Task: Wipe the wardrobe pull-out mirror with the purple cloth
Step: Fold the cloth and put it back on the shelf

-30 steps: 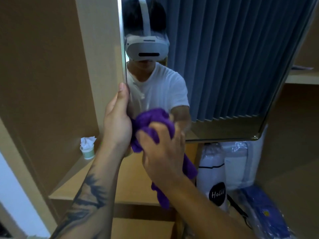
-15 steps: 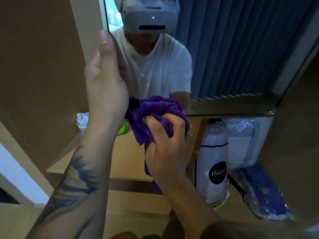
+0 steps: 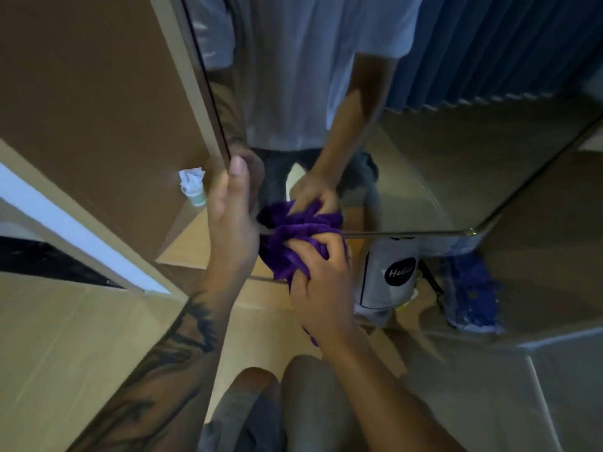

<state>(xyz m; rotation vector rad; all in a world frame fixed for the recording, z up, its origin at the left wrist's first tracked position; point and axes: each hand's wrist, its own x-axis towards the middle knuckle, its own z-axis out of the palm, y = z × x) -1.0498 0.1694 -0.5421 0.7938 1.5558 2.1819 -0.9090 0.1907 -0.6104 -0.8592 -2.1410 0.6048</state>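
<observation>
Far left, a small cup stuffed with white tissue stands on a wooden shelf inside the wardrobe, close beside the mirror's left edge. A careless swing of an elbow or of the panel itself could knock it off.

Next comes the left hand. It holds the left edge of the mirror near the bottom corner, thumb on the near side; the other fingers lie behind the panel and cannot be seen, so how firmly they curl is a guess. Since the panel slides out of the wardrobe, this hold is probably what keeps it steady. If it loosens, pressure from wiping could push the panel back or make it sway.

Just right of that, the right hand clutches the purple cloth, bunched into a ball and pressed against the mirror's bottom edge. Part of the cloth hangs below the glass. Bunched this way it touches only a small patch, so strokes may leave streaks or miss the corner, and the loose tail could catch on the metal frame.

Further right, under the mirror, a white bag with a black round label and a blue packet sit on the wardrobe floor. A dropped cloth would land among them. The picture is blurred, so whether any smears are left on the glass cannot be told.
</observation>
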